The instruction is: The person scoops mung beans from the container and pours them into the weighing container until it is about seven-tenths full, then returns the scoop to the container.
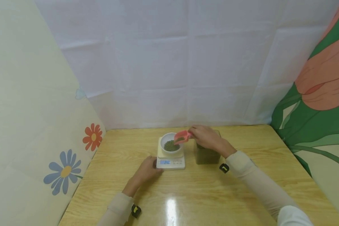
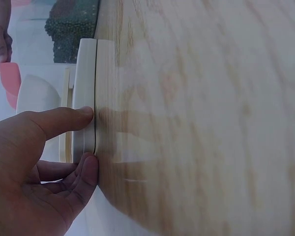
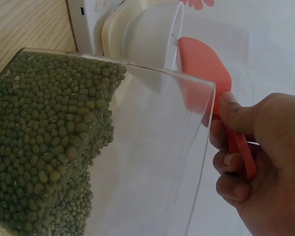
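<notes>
A person's right hand [image 1: 204,137], thumb and fingers clamped on its handle, holds a red scoop [image 1: 181,137], the pan just left of the fingertips, over the right side of a white bowl [image 1: 168,137] of green beans [image 1: 170,146]. The left hand [image 1: 147,169] pinches the near left corner of the scale [image 1: 173,165] beneath; a clear container [image 1: 207,156] stands right.

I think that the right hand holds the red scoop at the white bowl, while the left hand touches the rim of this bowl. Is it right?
Not quite. The left hand does not touch the bowl's rim; it grips the edge of the scale, as the left wrist view shows. The right hand does hold the red scoop at the white bowl.
</notes>
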### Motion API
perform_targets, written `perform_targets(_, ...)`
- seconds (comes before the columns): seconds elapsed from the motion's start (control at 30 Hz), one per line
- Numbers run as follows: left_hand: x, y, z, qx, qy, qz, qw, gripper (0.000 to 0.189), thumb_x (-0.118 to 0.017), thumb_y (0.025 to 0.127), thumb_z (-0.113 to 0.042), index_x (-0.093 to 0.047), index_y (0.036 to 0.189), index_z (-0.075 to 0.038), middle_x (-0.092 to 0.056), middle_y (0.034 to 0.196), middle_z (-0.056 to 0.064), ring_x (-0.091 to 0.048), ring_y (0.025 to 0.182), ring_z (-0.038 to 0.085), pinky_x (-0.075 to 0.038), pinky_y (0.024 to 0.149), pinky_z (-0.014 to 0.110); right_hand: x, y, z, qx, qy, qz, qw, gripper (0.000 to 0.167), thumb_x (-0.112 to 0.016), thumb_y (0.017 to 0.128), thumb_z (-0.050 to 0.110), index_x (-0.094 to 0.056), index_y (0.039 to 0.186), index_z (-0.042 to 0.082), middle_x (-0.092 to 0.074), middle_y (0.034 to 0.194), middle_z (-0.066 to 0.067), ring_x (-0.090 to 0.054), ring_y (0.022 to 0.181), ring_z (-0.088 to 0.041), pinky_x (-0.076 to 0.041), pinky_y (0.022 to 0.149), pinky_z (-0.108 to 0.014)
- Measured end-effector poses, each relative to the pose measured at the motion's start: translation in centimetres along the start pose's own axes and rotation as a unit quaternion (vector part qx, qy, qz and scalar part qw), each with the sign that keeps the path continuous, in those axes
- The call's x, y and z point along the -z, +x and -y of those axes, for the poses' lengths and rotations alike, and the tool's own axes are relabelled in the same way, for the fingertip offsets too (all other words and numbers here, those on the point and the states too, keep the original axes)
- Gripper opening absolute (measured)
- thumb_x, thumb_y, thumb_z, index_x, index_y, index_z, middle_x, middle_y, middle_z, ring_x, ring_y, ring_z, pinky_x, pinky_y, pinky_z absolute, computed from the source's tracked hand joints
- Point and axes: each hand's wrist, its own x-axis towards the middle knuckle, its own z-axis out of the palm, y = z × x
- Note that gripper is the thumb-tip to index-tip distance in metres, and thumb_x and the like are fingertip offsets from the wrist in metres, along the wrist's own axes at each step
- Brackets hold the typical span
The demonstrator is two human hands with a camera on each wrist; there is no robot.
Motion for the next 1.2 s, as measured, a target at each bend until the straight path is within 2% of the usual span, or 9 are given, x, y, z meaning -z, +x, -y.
perform_targets(0.63, -0.02, 0.00, 0.09, -0.007, -0.002, 0.001, 1.0000, 0.033, -0.086, 0.085, -0.016, -0.076, 0.114, -0.003, -0.072, 0.104, 0.009, -0.061, 0.096, 0.021, -0.058, 0.095, 0.050, -0.13, -0.04, 0.06, 0.005, -0.023, 0.006, 0.9997, 0.027, -0.070, 0.103, 0.020, -0.074, 0.123, 0.003, -0.076, 0.114, -0.010, -0.073, 0.102, -0.026, -0.063, 0.090, -0.041)
perform_targets(0.93, -0.06, -0.03, 0.10, 0.001, -0.004, 0.000, 1.0000, 0.037, -0.086, 0.086, -0.016, -0.075, 0.119, -0.002, -0.072, 0.108, 0.010, -0.061, 0.100, 0.022, -0.058, 0.099, 0.051, -0.24, -0.05, -0.08, 0.019, -0.038, -0.002, 0.9991, 0.024, -0.072, 0.102, 0.020, -0.076, 0.119, 0.004, -0.075, 0.108, -0.008, -0.072, 0.094, -0.023, -0.063, 0.084, -0.039)
perform_targets(1.2, -0.16, -0.05, 0.24, -0.001, -0.004, -0.002, 1.0000, 0.036, -0.085, 0.087, -0.017, -0.075, 0.119, -0.002, -0.071, 0.106, 0.009, -0.060, 0.099, 0.021, -0.057, 0.097, 0.050, -0.24, -0.17, 0.19, 0.019, -0.039, -0.004, 0.9991, 0.023, -0.073, 0.101, 0.019, -0.076, 0.118, 0.004, -0.076, 0.107, -0.008, -0.071, 0.093, -0.023, -0.063, 0.082, -0.039)
